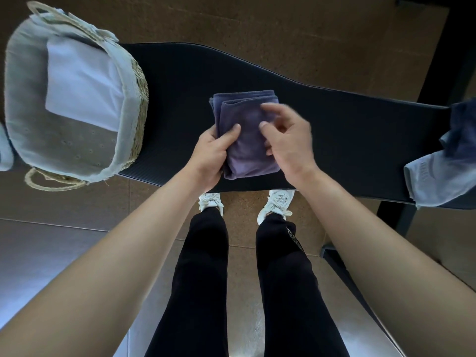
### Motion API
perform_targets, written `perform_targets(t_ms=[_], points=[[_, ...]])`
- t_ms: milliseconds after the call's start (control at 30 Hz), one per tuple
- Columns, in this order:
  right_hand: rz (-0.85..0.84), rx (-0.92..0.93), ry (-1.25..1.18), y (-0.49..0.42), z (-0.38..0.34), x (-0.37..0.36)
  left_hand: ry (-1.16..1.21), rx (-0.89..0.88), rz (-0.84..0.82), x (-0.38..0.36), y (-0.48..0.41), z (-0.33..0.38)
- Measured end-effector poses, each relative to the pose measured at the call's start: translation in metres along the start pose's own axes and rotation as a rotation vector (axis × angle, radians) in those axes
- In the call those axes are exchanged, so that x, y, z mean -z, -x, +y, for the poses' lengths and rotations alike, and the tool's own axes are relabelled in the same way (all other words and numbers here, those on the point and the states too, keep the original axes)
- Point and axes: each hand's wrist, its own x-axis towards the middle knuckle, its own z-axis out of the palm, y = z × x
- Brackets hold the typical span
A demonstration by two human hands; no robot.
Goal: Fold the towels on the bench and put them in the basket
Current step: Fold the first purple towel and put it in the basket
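The folded towel (247,140) lies on the counter (347,150), midway along its front edge. The left hand (213,155) grips its left side, thumb on top. The right hand (286,135) sits blurred at its right side, grip unclear. Lifted one-sidedly toward the basket (134,99) at the left end, the folds could slump open.

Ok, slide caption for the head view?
Left hand grips a folded purple towel on the bench, right hand over it; white towel in basket, unfolded towels at right.
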Motion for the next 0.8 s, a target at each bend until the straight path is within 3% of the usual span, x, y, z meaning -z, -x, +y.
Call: perform_targets(t_ms=[67, 100, 200, 267, 333, 467, 800], points=[[0.162, -0.039, 0.132, -0.003, 0.011, 0.004, 0.058, 0.025, 0.004, 0.005, 0.002, 0.004], [0.133, -0.121, 0.119, -0.003, 0.013, 0.004, 0.096, 0.035, -0.005, 0.008, 0.004, 0.007], [-0.203, -0.342, -0.173, -0.005, 0.015, 0.003, 0.18, 0.065, -0.011, 0.018, 0.011, 0.015], [-0.364, -0.359, -0.351, 0.001, 0.007, -0.007, 0.199, 0.071, 0.004, 0.024, 0.015, 0.018], [-0.312, -0.308, -0.349, 0.005, -0.001, -0.02, 0.191, 0.069, 0.055, 0.031, 0.018, 0.019], [-0.171, -0.134, -0.111, 0.013, -0.017, -0.045, 0.128, 0.019, 0.232, 0.051, 0.024, 0.014], [-0.432, 0.176, 0.258, 0.016, -0.068, -0.117, 0.182, -0.191, 0.536, 0.138, 0.063, 0.016]])
